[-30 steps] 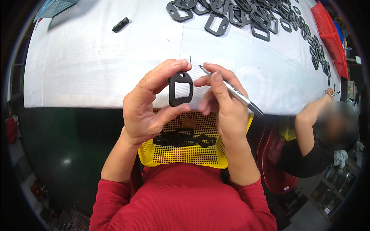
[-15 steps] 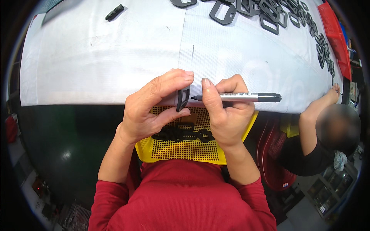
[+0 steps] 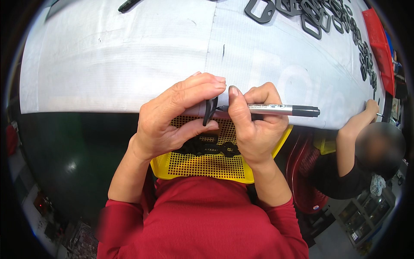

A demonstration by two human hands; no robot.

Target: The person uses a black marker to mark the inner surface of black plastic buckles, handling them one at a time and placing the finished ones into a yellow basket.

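Observation:
Between thumb and fingertips, my left hand [image 3: 174, 112] grips a thin black frame-shaped part [image 3: 210, 111] on edge, seen almost side-on. My right hand [image 3: 258, 123] is closed around a silver marker pen [image 3: 282, 109] with a black end. The pen's dark tip points left and meets or nearly meets the part's edge; I cannot tell which. Below my hands a yellow perforated basket [image 3: 202, 171] rests at my lap, with several black parts [image 3: 211, 147] lying in it.
The white-covered table [image 3: 120, 73] spreads ahead of me. Many similar black frames [image 3: 312, 21] lie at its far right, by a red basket [image 3: 380, 52]. A dark pen cap [image 3: 128, 5] lies far left. Another person [image 3: 340, 164] sits at right near a dark red chair [image 3: 304, 177].
The black part and the pen tip have come closer together, and the part is turned more edge-on. My view has shifted slightly. Both hands keep their grips.

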